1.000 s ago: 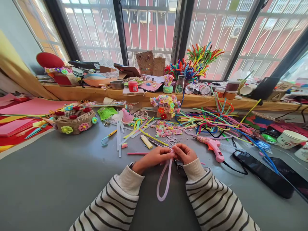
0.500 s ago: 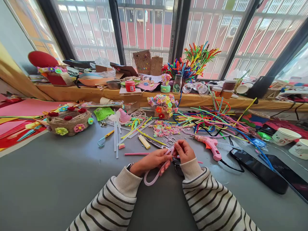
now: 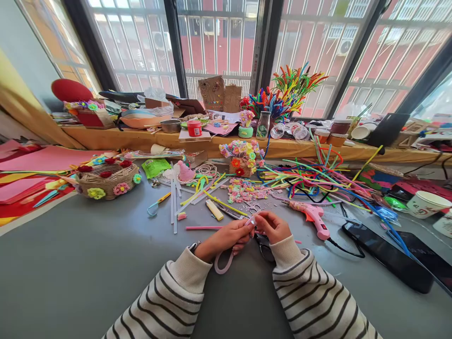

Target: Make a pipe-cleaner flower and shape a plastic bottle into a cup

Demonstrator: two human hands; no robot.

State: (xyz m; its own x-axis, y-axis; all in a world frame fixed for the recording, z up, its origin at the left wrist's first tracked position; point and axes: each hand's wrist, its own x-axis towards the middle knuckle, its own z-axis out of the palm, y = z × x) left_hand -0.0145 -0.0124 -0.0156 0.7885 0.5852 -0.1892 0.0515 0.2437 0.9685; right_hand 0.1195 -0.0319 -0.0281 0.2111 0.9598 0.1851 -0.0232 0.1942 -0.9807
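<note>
The pink pipe cleaner (image 3: 223, 263) hangs as a small loop just above the grey worktop (image 3: 88, 263), its two ends brought up between the fingertips of both hands. The left hand (image 3: 226, 238) is closed around the strands where they leave the loop; the right hand (image 3: 273, 226) pinches the tips just beside it, so the two hands nearly touch. The pinch is small and the wire springy, so a tip could slip free and the loop spring open, or an uneven twist could leave it lopsided. Dark-handled scissors (image 3: 263, 245) lie on the worktop right under the right wrist, and a sleeve could catch or push them. The pink glue gun (image 3: 312, 216) rests near on the right, cord trailing toward a phone (image 3: 388, 254); I cannot tell whether it is hot, but an elbow swing could snag that cord.
</note>
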